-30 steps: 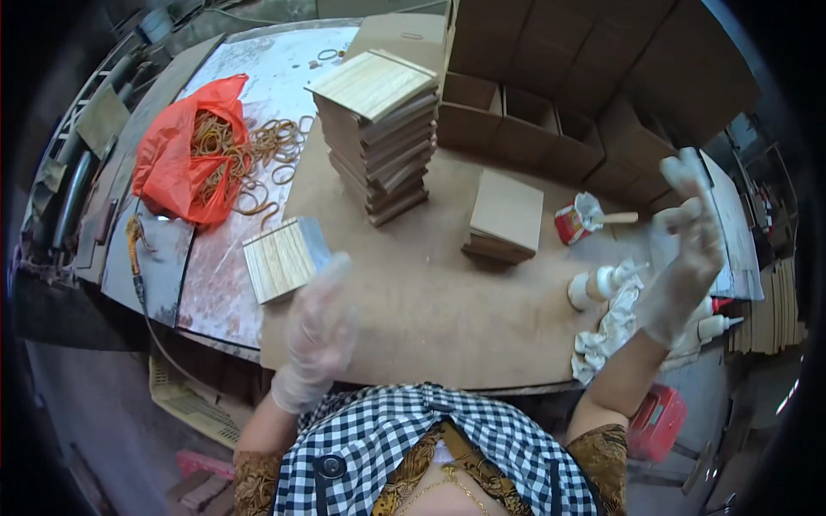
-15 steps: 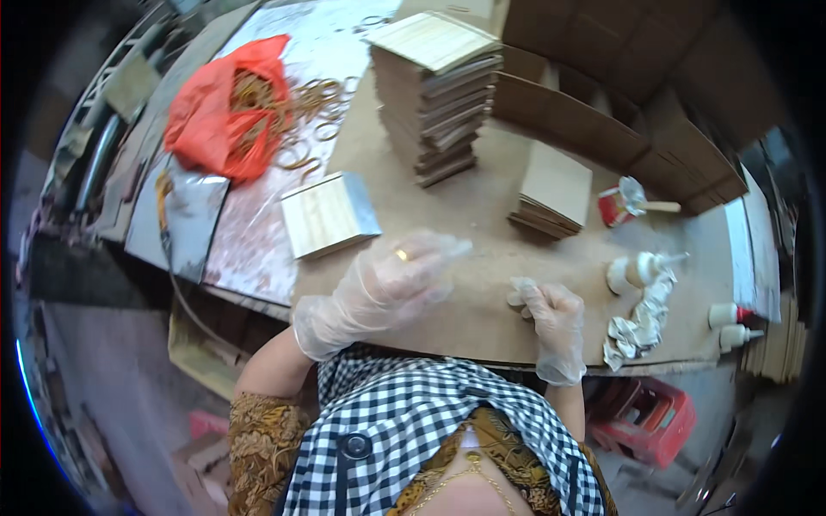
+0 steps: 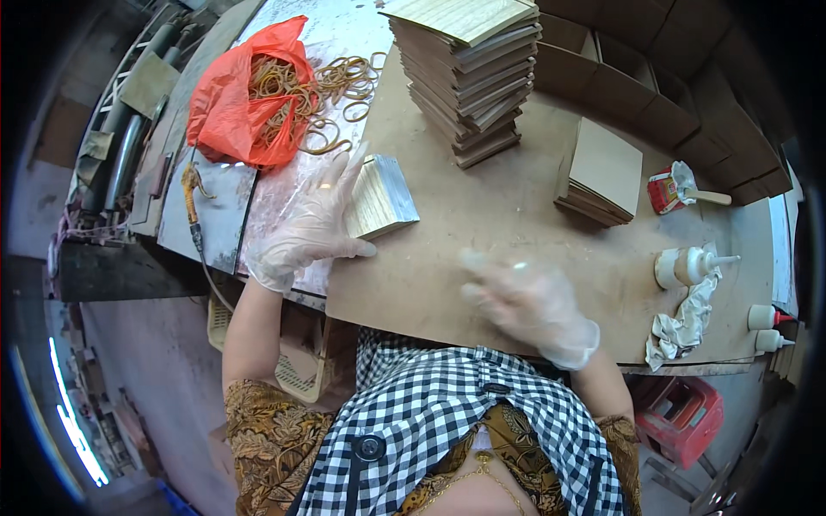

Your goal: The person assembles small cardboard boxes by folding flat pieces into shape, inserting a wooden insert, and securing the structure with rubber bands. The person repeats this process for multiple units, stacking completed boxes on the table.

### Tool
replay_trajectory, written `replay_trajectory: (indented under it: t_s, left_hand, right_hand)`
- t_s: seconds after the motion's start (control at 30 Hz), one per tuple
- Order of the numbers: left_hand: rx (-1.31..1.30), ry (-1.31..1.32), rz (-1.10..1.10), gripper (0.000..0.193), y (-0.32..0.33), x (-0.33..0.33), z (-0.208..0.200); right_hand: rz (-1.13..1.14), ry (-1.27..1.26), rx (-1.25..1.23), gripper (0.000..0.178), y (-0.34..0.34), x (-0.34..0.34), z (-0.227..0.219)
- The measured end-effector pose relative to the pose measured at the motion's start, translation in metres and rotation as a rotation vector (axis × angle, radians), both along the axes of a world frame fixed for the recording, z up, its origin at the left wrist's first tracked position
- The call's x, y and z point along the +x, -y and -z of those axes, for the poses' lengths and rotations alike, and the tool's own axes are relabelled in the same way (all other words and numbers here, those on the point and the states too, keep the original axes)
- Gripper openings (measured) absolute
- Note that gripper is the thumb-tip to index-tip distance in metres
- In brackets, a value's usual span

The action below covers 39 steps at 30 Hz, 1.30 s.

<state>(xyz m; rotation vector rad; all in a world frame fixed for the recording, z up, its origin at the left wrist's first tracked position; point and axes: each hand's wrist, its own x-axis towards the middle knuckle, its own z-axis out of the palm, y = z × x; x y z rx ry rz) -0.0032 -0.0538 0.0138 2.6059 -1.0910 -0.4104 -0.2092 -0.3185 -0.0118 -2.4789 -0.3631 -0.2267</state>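
Note:
My left hand, in a clear thin glove, is at the left end of a small pale wooden box with a grey-blue side. Its fingers are stretched apart, the thumb passing along the near edge of the box; I cannot tell whether they touch it. Over the brown board in front of me is my gloved right hand, smeared by motion. Its fingers point left, and whether anything is in them cannot be made out. Beyond both hands rises a tall, uneven stack of wooden panels.
An orange-red plastic bag spills rubber bands at the far left. To the right are a stack of thin brown boards, a red tin with a brush, a glue bottle and crumpled white paper. Cardboard boxes stand behind.
My left hand has moved left and away to the wooden box, its fingers spreading. My right hand has swung left; the small crumpled whitish thing it held no longer shows. The view has shifted.

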Motion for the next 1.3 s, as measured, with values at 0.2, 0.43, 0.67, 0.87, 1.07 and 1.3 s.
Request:
replay_trajectory:
  t_s: [0.2, 0.43, 0.67, 0.87, 1.07, 1.3]
  left_hand:
    - [-0.066, -0.034, -0.024, 0.131, 0.007, 0.002, -0.001]
    - [-0.062, -0.133, -0.055, 0.129, 0.009, 0.004, -0.005]
    - [-0.125, -0.171, -0.074, 0.130, 0.005, 0.006, 0.004]
    - [-0.083, -0.155, -0.073, 0.131, 0.007, 0.010, 0.003]
    - [-0.026, -0.101, -0.058, 0.129, 0.011, 0.009, 0.002]
    - [-0.036, -0.166, -0.082, 0.127, 0.011, 0.009, 0.004]
  right_hand:
    - [-0.182, -0.028, -0.152, 0.085, -0.050, 0.045, 0.016]
    - [-0.179, 0.025, -0.231, 0.088, -0.065, 0.060, 0.041]
    - [-0.200, 0.004, -0.122, 0.087, -0.064, 0.064, 0.042]
    - [-0.198, 0.004, -0.147, 0.086, -0.063, 0.064, 0.044]
    - [-0.206, -0.009, -0.154, 0.087, -0.063, 0.063, 0.050]
    - [-0.182, 0.039, -0.199, 0.081, -0.064, 0.065, 0.048]
